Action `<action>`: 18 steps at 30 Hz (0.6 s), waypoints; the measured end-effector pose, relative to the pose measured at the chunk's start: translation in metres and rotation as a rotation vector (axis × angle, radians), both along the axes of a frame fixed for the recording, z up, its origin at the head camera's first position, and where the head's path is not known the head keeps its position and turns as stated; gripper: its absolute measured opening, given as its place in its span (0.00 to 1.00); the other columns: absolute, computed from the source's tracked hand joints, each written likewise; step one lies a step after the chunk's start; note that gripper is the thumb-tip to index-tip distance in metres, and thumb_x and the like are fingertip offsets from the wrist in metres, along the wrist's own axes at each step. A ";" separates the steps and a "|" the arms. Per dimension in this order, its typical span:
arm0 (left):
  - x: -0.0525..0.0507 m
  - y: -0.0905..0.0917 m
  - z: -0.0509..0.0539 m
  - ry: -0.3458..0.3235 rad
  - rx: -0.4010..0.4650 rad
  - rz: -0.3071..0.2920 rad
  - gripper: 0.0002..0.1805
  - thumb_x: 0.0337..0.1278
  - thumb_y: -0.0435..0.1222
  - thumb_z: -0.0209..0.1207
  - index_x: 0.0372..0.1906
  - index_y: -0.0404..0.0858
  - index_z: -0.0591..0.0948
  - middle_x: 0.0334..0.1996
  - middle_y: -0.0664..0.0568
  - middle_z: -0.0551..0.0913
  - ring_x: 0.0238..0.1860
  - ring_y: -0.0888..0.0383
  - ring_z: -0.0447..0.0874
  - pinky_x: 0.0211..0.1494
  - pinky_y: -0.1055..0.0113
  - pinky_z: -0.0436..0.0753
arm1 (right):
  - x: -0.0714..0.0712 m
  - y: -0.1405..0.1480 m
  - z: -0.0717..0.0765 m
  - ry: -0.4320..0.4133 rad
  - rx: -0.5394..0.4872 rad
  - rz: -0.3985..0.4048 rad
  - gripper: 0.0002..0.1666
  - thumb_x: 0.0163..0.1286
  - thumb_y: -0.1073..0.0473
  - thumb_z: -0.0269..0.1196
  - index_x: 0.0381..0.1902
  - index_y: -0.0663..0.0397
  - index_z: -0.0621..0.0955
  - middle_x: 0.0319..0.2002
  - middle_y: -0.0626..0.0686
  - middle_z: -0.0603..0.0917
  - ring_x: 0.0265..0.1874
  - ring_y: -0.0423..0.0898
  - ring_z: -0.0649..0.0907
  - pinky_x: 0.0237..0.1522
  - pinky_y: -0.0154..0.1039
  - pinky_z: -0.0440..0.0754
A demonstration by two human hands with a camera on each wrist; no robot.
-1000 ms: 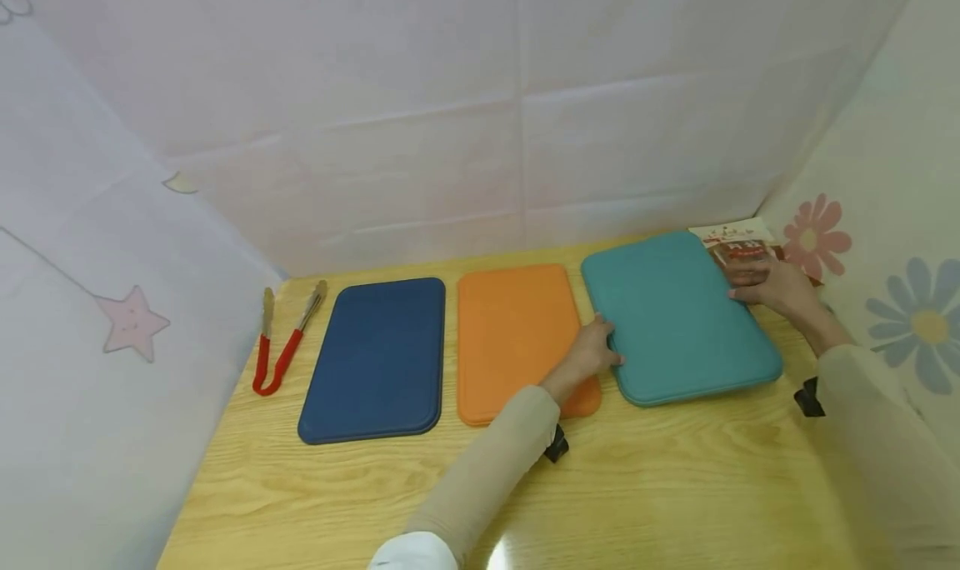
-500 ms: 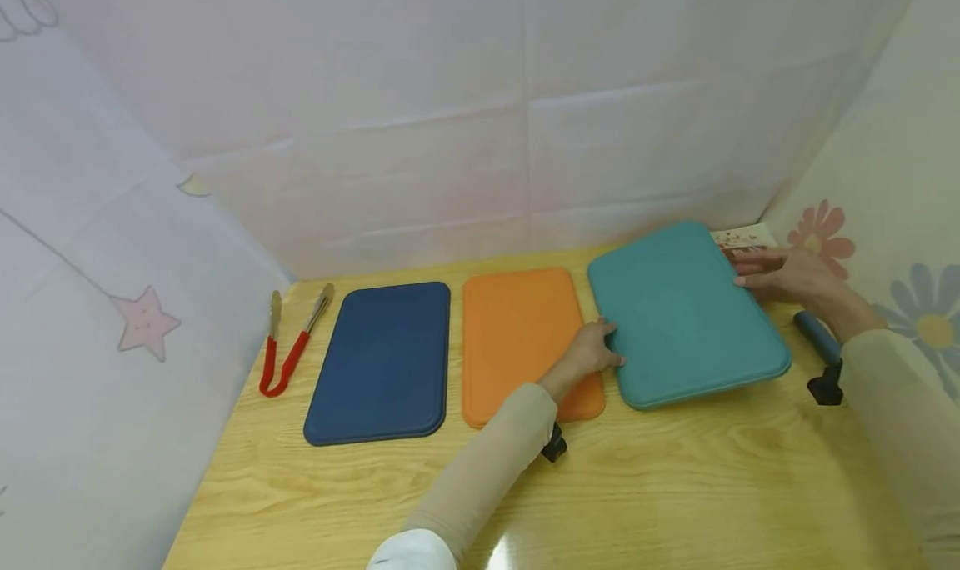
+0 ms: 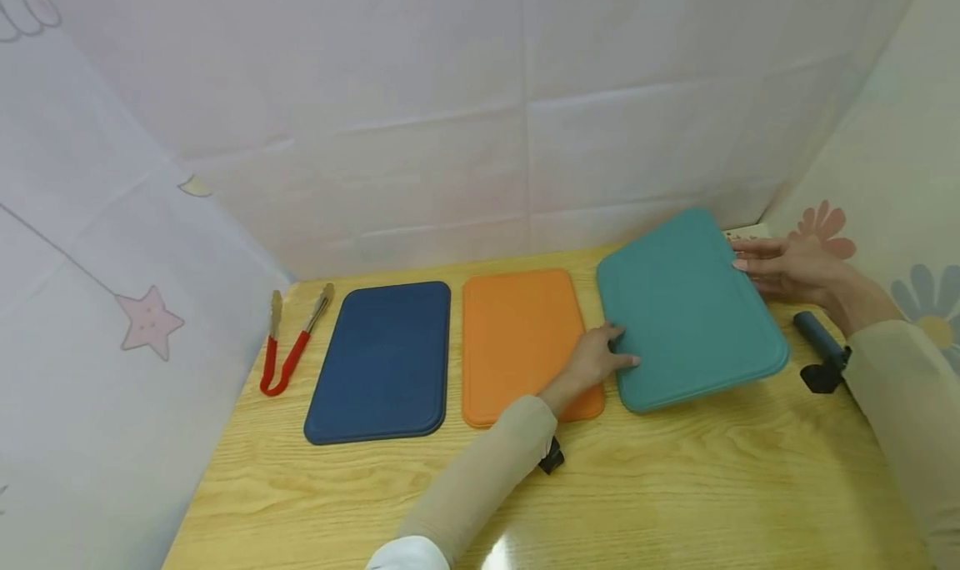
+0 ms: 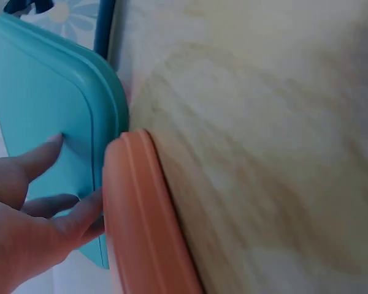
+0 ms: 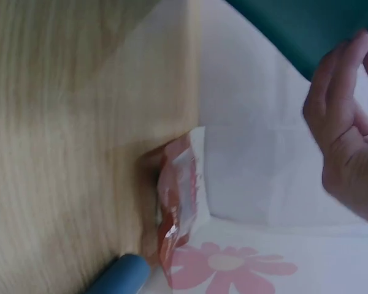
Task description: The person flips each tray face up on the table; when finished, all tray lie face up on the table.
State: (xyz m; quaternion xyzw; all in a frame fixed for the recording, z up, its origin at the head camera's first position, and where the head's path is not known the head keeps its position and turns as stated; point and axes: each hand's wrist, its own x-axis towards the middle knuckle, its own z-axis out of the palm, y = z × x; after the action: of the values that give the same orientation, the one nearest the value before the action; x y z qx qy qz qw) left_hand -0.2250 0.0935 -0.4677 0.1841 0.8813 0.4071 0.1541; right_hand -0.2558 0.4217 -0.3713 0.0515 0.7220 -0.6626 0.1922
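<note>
Teal board tilted, pinched by left hand and right hand: likely the lifting step; its left side should rise next

Packet: was mostly hidden behind the teal board in the head view; print too blurred to read.
Orange board: was partly covered by the left hand.
Blue cylinder: was cut off by the right wrist view's bottom edge.

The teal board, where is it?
In the head view, the teal board is at right, tilted between the left hand and the right hand, beside the orange board.
</note>
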 end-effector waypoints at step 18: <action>0.065 -0.022 -0.003 0.058 -0.002 -0.223 0.51 0.52 0.55 0.66 0.76 0.45 0.53 0.75 0.42 0.51 0.73 0.51 0.53 0.69 0.63 0.66 | 0.004 -0.031 0.030 0.005 0.198 0.178 0.49 0.73 0.44 0.56 0.78 0.50 0.42 0.77 0.55 0.41 0.71 0.47 0.60 0.65 0.50 0.68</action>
State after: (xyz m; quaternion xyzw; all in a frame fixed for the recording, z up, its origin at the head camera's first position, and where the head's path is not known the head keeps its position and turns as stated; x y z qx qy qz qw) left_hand -0.1603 0.0717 -0.4704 0.2924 0.8599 0.3810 0.1731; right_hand -0.2517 0.3909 -0.3416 0.0045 0.7862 -0.5685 0.2424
